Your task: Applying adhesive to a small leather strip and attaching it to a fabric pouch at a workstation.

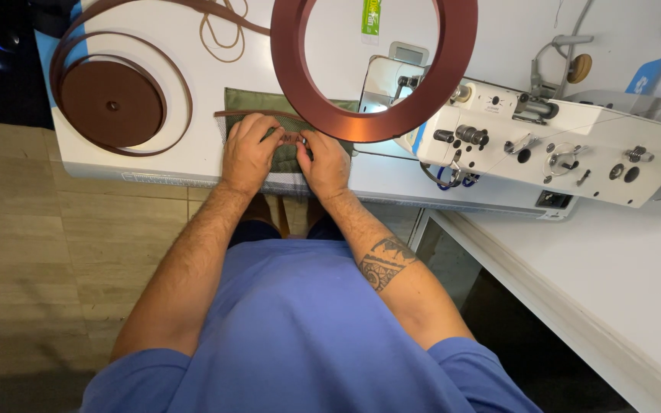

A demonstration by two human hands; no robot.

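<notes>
I've got left hand [248, 151] and right hand [323, 162] pinching brown binding tape [288, 138] onto the olive fabric piece [250, 102] mid-frame, not yet under the sewing machine [545, 145] at right, so stitching's left.

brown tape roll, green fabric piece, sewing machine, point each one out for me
brown tape roll [112, 105], head view, on its flat disc face
green fabric piece [250, 100], head view, on its upper left part
sewing machine [575, 149], head view, on its white body

Green-white label strip [371, 17] top centre; blue tag [646, 76] right
</notes>
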